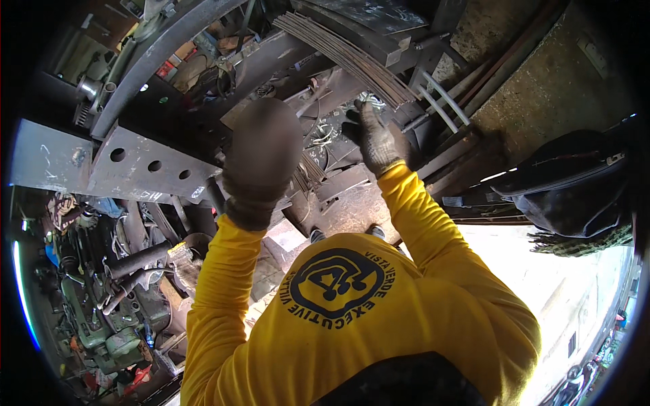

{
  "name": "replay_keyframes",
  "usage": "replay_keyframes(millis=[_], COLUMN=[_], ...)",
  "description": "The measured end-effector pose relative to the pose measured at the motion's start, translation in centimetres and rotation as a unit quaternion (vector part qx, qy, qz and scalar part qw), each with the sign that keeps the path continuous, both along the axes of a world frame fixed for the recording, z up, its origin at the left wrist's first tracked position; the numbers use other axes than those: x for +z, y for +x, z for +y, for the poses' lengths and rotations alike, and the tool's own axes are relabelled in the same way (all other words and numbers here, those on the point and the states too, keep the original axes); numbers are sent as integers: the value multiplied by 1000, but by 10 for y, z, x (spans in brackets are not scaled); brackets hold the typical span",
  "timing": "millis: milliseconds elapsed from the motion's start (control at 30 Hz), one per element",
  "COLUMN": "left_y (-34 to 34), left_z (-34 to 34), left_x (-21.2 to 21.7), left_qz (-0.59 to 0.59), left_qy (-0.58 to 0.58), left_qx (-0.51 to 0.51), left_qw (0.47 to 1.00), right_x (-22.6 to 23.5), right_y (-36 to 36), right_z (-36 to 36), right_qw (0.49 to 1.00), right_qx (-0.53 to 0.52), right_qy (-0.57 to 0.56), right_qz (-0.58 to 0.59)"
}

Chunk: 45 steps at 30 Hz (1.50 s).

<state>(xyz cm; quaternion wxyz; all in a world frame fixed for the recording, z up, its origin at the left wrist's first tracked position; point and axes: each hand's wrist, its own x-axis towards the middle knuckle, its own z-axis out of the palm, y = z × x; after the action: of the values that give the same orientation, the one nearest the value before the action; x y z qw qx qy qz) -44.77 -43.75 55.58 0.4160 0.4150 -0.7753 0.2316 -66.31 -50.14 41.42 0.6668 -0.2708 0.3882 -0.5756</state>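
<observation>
Both of my hands wear knitted work gloves below yellow sleeves. My left hand (261,162) is raised over the cluttered metalwork. A smooth dark blur covers its fingers, so whether it holds anything does not show. To the right, my right hand (379,139) reaches forward with its dark-tipped fingers apart and nothing visible in them. Just beyond it lies a bundle of thin rusty rods (345,54). Left of my left hand is a grey steel plate (135,166) with several round holes.
Pale metal tubes (441,107) stick out right of my right hand. A curved steel beam (139,64) crosses the upper left. Tools and scrap crowd the left side, near a green machine part (91,314). At the right hangs a dark bag (572,186).
</observation>
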Motion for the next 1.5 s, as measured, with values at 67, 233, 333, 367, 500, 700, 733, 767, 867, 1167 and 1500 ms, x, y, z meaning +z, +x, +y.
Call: replay_keyframes(millis=[67, 233, 333, 367, 500, 700, 733, 767, 867, 1167, 1500], left_y=[5, 26, 35, 33, 41, 77, 73, 74, 85, 143, 200], left_z=[4, 16, 20, 24, 42, 74, 88, 98, 138, 390, 577], left_x=[22, 41, 25, 22, 4, -1, 2, 5, 1, -59, -285], left_qz=[200, 636, 676, 679, 660, 607, 587, 558, 489, 783, 772], left_qy=[110, 400, 410, 409, 428, 504, 485, 496, 494, 110, 46], left_qx=[-58, -140, -155, -159, -161, -135, -87, -40, 48, 144, 312], left_qw=[972, 645, 592, 588, 596, 600, 642, 664, 717, 595, 552], right_x=[19, 58, 77, 87, 99, 89, 91, 94, 101, 56, 53], right_y=[-5, -31, -43, -45, -43, -19, -8, 5, 50, 101, 126], right_z=[2, -6, -12, -7, -14, -26, -26, -23, -11, -18, 0], right_qw=[997, 986, 964, 971, 982, 930, 918, 918, 907, 750, 596], right_qx=[-72, -8, 102, 81, 61, 261, 298, 323, 376, 194, 193], right_qy=[-20, -158, -192, -176, -113, -116, -131, -128, -142, -473, -536], right_qz=[12, -50, -151, -139, -135, -233, -225, -194, -125, 419, 566])
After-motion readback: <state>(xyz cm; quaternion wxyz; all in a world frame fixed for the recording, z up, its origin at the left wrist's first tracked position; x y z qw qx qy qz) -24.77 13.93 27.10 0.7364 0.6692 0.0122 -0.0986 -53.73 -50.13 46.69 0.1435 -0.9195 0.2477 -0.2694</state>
